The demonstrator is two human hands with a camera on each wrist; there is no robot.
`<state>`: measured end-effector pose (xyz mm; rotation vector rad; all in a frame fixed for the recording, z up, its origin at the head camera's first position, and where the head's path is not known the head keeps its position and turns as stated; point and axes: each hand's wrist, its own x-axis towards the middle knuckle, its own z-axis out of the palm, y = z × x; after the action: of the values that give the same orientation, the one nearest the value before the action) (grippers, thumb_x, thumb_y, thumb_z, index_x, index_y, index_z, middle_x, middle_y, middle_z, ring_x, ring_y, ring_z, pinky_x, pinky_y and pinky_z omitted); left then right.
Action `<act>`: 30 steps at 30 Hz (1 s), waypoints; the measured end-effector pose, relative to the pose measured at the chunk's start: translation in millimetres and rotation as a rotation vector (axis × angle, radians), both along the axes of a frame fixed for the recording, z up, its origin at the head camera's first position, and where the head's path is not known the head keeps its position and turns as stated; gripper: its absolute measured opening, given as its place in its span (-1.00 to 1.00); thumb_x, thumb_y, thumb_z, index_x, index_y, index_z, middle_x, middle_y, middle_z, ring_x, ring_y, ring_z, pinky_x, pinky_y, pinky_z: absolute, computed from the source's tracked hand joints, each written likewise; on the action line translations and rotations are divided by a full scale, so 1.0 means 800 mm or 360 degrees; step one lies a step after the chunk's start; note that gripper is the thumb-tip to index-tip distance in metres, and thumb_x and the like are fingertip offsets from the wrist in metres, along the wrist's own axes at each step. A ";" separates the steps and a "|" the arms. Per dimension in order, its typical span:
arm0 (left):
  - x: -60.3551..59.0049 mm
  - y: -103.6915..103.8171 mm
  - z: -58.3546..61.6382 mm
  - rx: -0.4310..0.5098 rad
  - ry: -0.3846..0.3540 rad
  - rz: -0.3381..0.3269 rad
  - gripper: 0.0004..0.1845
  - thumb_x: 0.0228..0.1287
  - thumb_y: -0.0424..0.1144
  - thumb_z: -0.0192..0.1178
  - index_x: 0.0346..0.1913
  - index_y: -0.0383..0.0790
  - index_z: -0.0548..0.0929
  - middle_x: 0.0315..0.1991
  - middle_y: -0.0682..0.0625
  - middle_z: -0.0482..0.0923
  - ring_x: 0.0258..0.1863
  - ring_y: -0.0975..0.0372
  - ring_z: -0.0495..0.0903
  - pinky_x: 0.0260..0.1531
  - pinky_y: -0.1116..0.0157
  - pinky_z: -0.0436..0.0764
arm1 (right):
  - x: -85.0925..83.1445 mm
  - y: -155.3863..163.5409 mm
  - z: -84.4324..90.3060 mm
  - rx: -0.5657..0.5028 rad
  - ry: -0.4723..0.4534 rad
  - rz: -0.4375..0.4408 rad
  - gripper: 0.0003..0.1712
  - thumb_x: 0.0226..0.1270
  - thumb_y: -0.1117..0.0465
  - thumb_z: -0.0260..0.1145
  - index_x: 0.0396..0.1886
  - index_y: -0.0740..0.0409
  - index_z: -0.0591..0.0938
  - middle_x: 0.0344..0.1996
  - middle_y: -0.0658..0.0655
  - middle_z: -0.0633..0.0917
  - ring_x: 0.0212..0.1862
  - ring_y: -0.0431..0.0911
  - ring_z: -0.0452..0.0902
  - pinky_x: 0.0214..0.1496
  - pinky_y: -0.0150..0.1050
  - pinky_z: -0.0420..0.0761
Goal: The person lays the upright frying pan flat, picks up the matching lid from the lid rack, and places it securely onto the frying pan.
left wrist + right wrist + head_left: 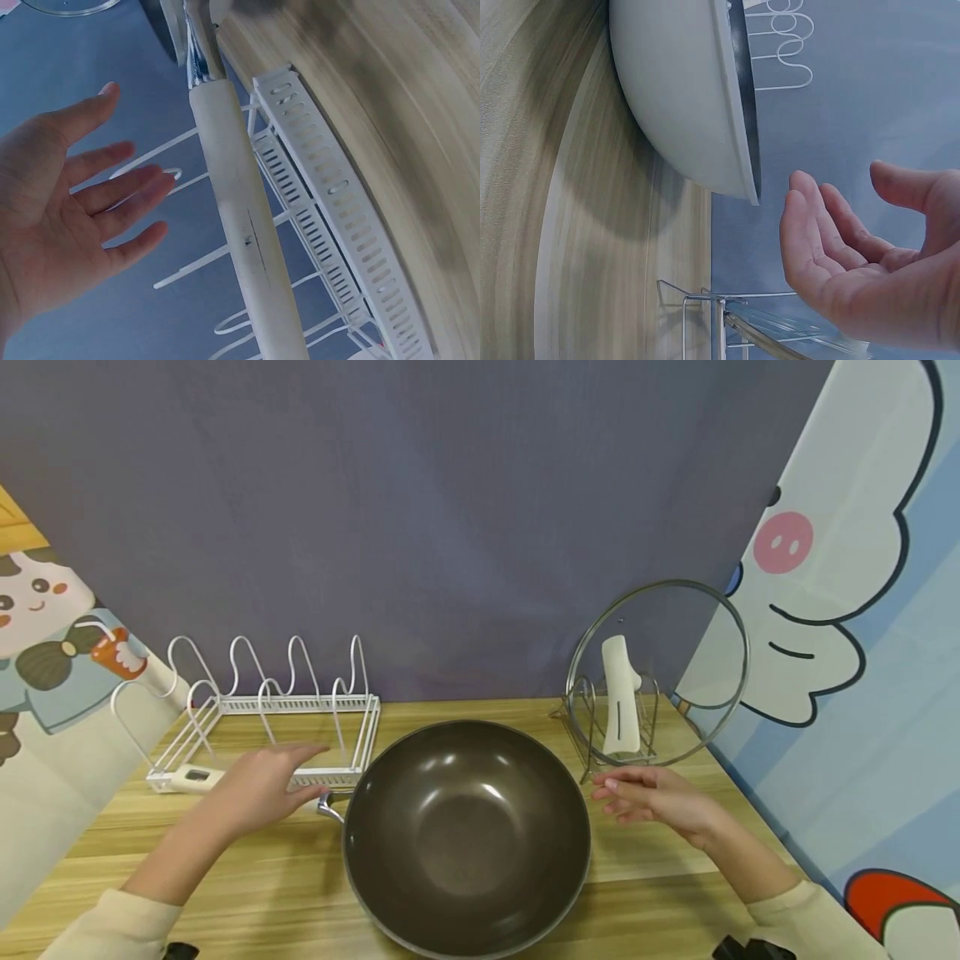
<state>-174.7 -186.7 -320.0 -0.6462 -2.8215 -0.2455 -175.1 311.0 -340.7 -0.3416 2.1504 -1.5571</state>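
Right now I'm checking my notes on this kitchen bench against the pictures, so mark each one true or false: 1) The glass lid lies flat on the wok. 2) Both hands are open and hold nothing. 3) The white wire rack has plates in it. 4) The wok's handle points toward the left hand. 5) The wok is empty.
1) False: the glass lid stands upright in its metal stand, apart from the wok.
2) True: the left hand and right hand both have relaxed fingers, gripping nothing.
3) False: the white wire rack holds nothing in its slots.
4) True: the handle runs beside the left hand.
5) True.
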 end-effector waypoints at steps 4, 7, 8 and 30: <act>-0.001 0.007 0.004 -0.0001 -0.0050 0.0032 -0.24 0.10 -0.03 0.36 0.33 -0.26 0.38 0.11 -0.37 0.57 -0.03 -0.25 0.62 0.02 -0.17 0.56 | -0.001 -0.001 0.001 0.0005 0.0004 0.0017 -0.38 0.48 0.11 0.08 0.31 0.52 0.28 0.09 0.32 0.63 -0.08 -0.19 0.67 0.00 -0.26 0.69; -0.002 0.012 0.007 -0.0008 -0.0057 0.0036 -0.22 0.11 -0.02 0.36 0.36 -0.24 0.35 0.13 -0.38 0.55 -0.04 -0.26 0.62 0.01 -0.18 0.56 | -0.001 -0.001 0.003 0.0002 0.0013 0.0030 -0.38 0.49 0.11 0.08 0.31 0.51 0.28 0.07 0.30 0.64 -0.08 -0.19 0.67 0.00 -0.27 0.69; -0.003 0.013 0.008 -0.0010 -0.0056 0.0037 -0.22 0.11 -0.02 0.36 0.36 -0.24 0.35 0.13 -0.38 0.55 -0.03 -0.26 0.61 0.01 -0.19 0.56 | -0.001 -0.002 0.003 -0.0001 0.0016 0.0033 -0.38 0.49 0.11 0.08 0.31 0.52 0.28 0.06 0.29 0.64 -0.09 -0.19 0.67 0.01 -0.26 0.69; -0.023 0.047 0.007 -0.0049 0.0003 -0.0009 -0.20 0.19 0.13 0.25 0.41 -0.16 0.28 0.40 -0.25 0.28 0.37 -0.19 0.27 0.34 -0.20 0.27 | -0.003 -0.006 0.022 0.0000 0.0041 0.0006 -0.39 0.49 0.09 0.09 0.30 0.48 0.31 0.03 0.16 0.69 -0.08 -0.20 0.67 0.00 -0.23 0.69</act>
<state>-192.9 -148.7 -314.4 -0.6611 -2.8272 -0.2026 -177.5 306.0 -323.2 -0.3675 2.1678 -1.5590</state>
